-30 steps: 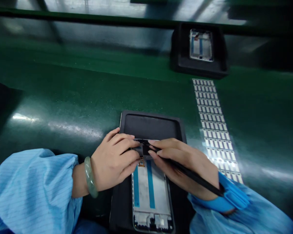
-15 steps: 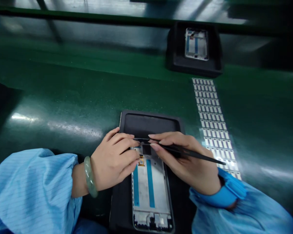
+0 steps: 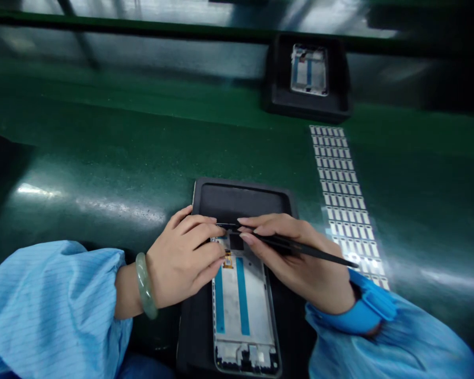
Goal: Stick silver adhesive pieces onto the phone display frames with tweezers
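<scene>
On a black tray (image 3: 245,197) at the near side of the green bench (image 3: 161,147) lies a phone frame (image 3: 260,300), inner face up, its top end under both of the person's hands. The left hand (image 3: 189,255) lays bent fingers over the upper left edge of the frame; whether its grip pinches anything there cannot be told. The right hand (image 3: 304,258) has its grip clasped around black tweezers (image 3: 312,251), the tips hidden among the fingers near the top edge.

Work on this frame looks partly done: two blue strips (image 3: 243,295) run down the metal, an orange flex piece (image 3: 228,261) sits near the top, and a dark square patch (image 3: 237,242) lies just above it. The top edge seems to be the part in hand; what is left there cannot be read, since the fingers cover it.

Beyond, a second tray (image 3: 308,108) carries another frame (image 3: 318,76) with similar strips. To the right, a sheet of small pale pieces (image 3: 342,184) lies flat, its near end partly behind the right hand. Only the person's own fingers crowd the spot; the bracelet (image 3: 145,284) and the blue wrist strap (image 3: 375,308) sit apart from the frame
</scene>
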### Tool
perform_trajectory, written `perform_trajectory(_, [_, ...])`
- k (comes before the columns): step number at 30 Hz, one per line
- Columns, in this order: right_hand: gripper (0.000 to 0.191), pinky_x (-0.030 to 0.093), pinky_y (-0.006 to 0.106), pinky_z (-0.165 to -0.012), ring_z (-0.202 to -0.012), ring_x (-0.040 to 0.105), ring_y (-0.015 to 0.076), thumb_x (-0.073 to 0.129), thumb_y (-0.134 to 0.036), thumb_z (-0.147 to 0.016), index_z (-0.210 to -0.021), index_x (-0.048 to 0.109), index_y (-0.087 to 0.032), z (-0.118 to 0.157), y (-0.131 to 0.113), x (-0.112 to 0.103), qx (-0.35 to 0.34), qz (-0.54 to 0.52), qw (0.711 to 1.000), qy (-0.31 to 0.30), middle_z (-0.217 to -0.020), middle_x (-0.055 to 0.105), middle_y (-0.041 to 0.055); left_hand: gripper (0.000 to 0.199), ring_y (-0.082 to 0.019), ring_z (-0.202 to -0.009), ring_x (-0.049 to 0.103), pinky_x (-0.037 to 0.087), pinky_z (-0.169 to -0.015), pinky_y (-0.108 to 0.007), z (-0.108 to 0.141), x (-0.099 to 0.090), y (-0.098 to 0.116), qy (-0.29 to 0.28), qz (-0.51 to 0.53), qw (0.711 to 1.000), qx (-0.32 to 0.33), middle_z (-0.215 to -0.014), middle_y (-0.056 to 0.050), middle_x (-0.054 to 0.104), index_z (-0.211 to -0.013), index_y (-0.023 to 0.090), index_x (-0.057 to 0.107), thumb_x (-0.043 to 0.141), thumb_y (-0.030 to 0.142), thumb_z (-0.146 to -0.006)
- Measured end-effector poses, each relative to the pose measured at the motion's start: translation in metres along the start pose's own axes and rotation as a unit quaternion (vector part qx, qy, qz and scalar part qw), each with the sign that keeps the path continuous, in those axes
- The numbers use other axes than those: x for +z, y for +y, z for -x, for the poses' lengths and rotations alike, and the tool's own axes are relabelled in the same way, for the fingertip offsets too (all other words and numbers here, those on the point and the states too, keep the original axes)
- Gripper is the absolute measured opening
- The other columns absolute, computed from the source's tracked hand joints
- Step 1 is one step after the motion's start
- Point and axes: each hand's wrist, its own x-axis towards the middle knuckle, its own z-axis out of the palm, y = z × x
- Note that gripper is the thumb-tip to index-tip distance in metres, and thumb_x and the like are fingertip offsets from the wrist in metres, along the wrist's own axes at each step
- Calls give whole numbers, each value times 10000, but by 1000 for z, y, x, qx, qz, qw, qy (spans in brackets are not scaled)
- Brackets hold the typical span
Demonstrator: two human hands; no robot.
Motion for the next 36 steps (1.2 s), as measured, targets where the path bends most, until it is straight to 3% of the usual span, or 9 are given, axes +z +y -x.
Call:
perform_trajectory(21, [202,562,305,-713,-841,672,176,645,-147,-794,-925,538,-258,4,5,0,9,48,999,4,-903,679,14,146,-217,-1120,484,288,-1043,-476,-1,0,1,-5,0,1000,2,-1095,-30,616,-895,172,597,454,182,-923])
perform_trajectory(28, [156,555,298,-627,-798,675,193,656,-241,-797,-921,561,-236,1,3,-1,66,104,992,32,-849,678,20,135,-223,-1120,484,290,-1035,-484,-1,-2,1,-5,2,1000,4,-1099,-30,616,-888,167,596,465,177,-919])
perform_trajectory(36, [159,561,299,-656,-818,676,188,648,-244,-805,-925,544,-237,-1,3,-1,47,86,995,18,-862,682,17,142,-228,-1114,488,293,-1028,-488,0,-1,0,-7,6,1000,2,-1096,-28,616,-887,164,595,458,180,-922])
